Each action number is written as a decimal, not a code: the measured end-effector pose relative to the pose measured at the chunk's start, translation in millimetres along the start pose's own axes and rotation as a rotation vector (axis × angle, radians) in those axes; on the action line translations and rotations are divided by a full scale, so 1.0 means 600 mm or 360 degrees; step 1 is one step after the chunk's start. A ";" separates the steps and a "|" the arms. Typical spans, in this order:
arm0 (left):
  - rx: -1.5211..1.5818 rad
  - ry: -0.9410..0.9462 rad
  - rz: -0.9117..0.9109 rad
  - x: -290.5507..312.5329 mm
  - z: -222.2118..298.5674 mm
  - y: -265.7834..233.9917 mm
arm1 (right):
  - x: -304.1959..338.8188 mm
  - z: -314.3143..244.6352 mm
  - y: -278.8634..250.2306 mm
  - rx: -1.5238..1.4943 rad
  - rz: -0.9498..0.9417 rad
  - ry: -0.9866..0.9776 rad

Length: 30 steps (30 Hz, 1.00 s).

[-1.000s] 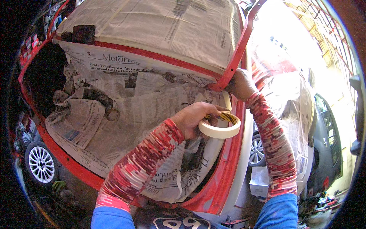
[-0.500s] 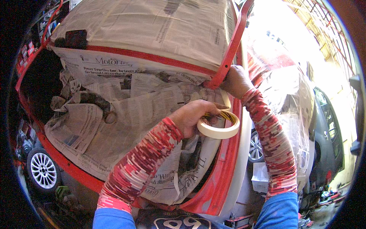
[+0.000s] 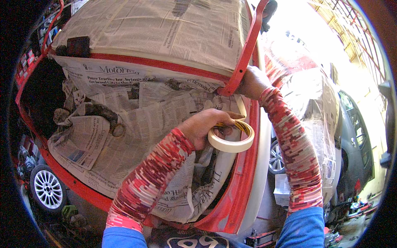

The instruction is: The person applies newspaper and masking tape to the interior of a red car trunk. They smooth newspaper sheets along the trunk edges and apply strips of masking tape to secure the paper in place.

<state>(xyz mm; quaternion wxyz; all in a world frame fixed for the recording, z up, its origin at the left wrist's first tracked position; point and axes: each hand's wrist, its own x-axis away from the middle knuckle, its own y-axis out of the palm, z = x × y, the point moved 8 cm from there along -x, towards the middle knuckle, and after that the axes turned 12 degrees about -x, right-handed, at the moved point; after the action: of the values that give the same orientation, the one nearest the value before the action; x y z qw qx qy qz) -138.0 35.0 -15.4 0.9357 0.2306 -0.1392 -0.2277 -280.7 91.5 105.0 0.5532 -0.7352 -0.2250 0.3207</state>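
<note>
My left hand (image 3: 202, 127) grips a roll of masking tape (image 3: 231, 145), fingers and thumb round one side of its ring. From the roll, a pale strip of tape (image 3: 243, 108) runs up along the edge of the red car body (image 3: 236, 202). My right hand (image 3: 253, 84) is at the foot of a red metal hinge arm (image 3: 245, 56), against the body edge. Its fingers are mostly hidden behind the arm, so what they hold does not show. Newspaper sheets (image 3: 157, 113) line the open compartment below my left hand.
More newspaper (image 3: 144, 27) covers the panel beyond the red crossbar. A detached wheel (image 3: 48, 188) stands at the lower left. To the right are a plastic-covered car (image 3: 314, 99) and a dark car (image 3: 353, 140). A red floor jack (image 3: 261, 239) sits at the bottom.
The view has shifted slightly. The left hand and tape roll have moved a little left; the right hand stays beside the foot of the hinge arm.
</note>
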 end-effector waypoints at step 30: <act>-0.0246 -0.0046 0.0064 0.006 0.014 -0.012 | 0.033 0.033 0.031 -0.0397 -0.0318 0.0442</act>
<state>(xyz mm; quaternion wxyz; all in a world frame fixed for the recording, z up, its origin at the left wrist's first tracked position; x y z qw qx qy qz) -140.6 24.2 -11.3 0.9530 0.1514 -0.1394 -0.2221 -281.6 112.8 79.2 0.5127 -0.8091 -0.2565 0.1295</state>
